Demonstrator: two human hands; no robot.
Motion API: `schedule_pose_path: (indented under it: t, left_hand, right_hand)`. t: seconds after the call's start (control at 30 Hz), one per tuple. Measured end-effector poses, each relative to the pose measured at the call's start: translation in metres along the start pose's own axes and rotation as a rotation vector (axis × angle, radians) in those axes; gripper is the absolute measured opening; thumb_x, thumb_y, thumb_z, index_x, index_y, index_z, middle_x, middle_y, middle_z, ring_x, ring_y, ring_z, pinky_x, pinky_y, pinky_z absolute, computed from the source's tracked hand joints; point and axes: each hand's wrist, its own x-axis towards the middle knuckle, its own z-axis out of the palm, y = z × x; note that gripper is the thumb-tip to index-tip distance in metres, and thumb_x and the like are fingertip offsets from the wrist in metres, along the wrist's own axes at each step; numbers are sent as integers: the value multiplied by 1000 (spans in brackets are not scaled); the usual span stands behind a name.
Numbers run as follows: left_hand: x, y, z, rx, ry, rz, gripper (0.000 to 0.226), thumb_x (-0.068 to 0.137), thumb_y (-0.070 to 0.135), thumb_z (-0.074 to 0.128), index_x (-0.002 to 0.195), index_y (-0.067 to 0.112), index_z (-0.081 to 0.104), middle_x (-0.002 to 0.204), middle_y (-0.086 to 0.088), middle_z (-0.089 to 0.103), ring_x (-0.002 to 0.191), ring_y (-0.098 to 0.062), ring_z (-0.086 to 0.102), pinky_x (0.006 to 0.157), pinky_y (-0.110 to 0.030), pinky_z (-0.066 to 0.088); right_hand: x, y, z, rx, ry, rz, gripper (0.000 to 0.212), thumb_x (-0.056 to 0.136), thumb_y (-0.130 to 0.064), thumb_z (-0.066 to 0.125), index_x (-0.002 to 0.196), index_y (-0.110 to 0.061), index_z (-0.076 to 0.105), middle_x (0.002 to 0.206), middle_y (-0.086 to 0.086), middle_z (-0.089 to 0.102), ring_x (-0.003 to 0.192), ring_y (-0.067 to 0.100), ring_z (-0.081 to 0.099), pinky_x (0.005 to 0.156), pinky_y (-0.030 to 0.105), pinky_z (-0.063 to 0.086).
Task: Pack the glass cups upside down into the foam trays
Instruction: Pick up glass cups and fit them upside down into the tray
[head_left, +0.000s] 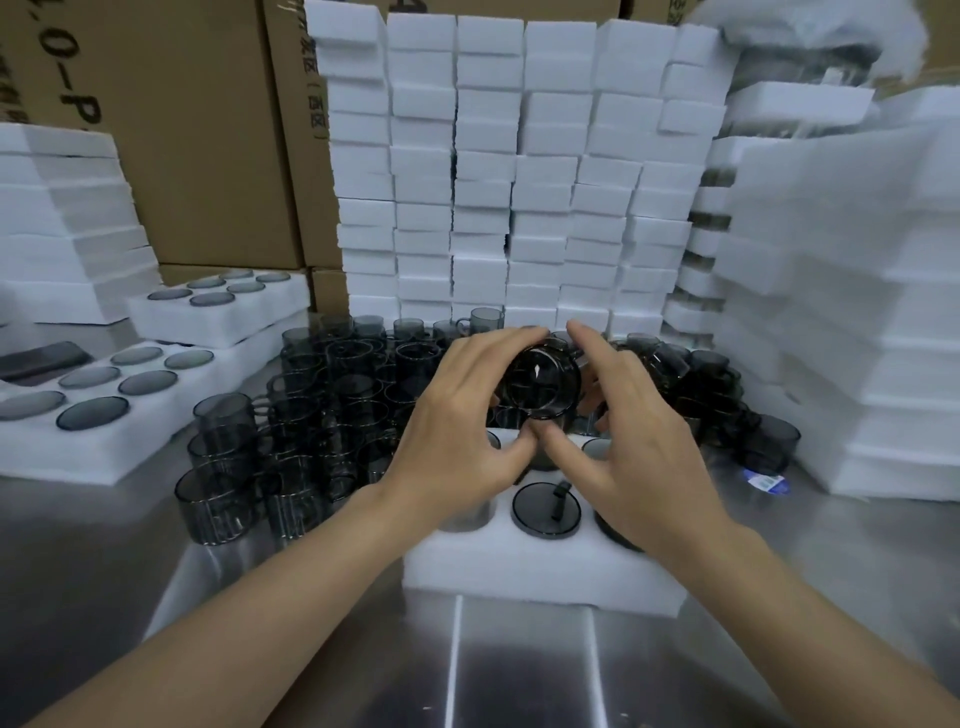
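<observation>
Both hands (462, 415) (631, 426) hold a glass cup (540, 382) above the foam tray (540, 577)

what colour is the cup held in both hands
Smoky dark grey, see-through; the cup shows best in the head view.

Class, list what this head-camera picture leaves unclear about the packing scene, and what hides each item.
Head view only.
1. Foam tray: filled pockets uncountable; left hand and right hand cover most.
2. Held cup: handle hidden among the fingers.
3. Cardboard box print: partly behind the foam stacks.
4. Blue label: too blurred to read.
</observation>
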Motion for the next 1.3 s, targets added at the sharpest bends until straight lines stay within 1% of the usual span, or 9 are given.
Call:
schedule_pose_path:
  t: [0.17,0.3,0.43,0.57,0.67,0.73,1.0,1.17,1.3]
  left_hand:
    - [0,0,-1,-9,30,-15,75,83,7,83,152,16,56,146,8,59,140,-11,54,116,-33,47]
    - [-1,4,-3,-59,57,-84,75,86,6,86,153,17,55,145,8,63,136,-9,59,110,-28,52]
    - [-1,6,-5,-169,66,-174,78,87,15,90,155,18,53,140,14,66,128,-8,66,100,-18,53]
    - [0,9,-8,-392,-6,-381,78,86,30,83,158,26,51,130,21,70,120,-9,70,94,-29,60]
    - [7,11,-12,-655,-56,-563,53,87,42,74,137,24,67,109,6,80,95,-12,77,76,-27,60]
    - [10,14,-13,-723,-102,-679,53,86,59,67,124,22,74,98,-4,82,80,-16,76,67,-25,53]
    - [11,13,-7,-775,-131,-845,79,91,86,48,122,18,73,78,-22,77,62,-23,68,77,-43,47]
    - [10,8,-4,-704,-80,-883,66,112,63,33,108,14,78,69,-20,75,53,-22,65,58,-29,51]
    - [10,8,-4,-726,-59,-876,63,112,62,32,112,17,75,69,-19,74,51,-21,63,55,-28,49]
  right_hand:
    - [2,0,1,-100,44,3,82,93,-50,68,163,-24,36,111,-19,46,94,-2,46,71,24,47]
    - [2,1,2,-73,65,68,78,91,-50,72,160,-32,39,113,-18,48,98,-1,50,73,26,49]
    - [4,6,4,-15,47,80,75,94,-31,73,158,-41,36,130,-16,50,113,9,56,82,39,58]
    - [4,7,6,1,-16,61,80,96,-21,73,161,-44,31,142,-20,51,124,6,58,92,34,56]
    - [5,6,6,13,10,57,68,98,-29,72,158,-38,42,135,-18,58,116,3,61,91,38,59]
    - [6,6,6,34,48,81,58,99,-33,68,154,-36,49,126,-20,60,108,0,62,88,38,59]
    - [5,9,10,29,80,99,41,103,-44,54,142,-32,64,106,-23,61,95,3,62,86,40,58]
    - [7,11,11,-9,39,99,39,102,-47,51,135,-35,68,100,-27,60,91,3,62,84,34,56]
    - [7,5,9,-27,37,104,36,101,-49,53,131,-38,70,100,-22,66,91,2,62,83,34,56]
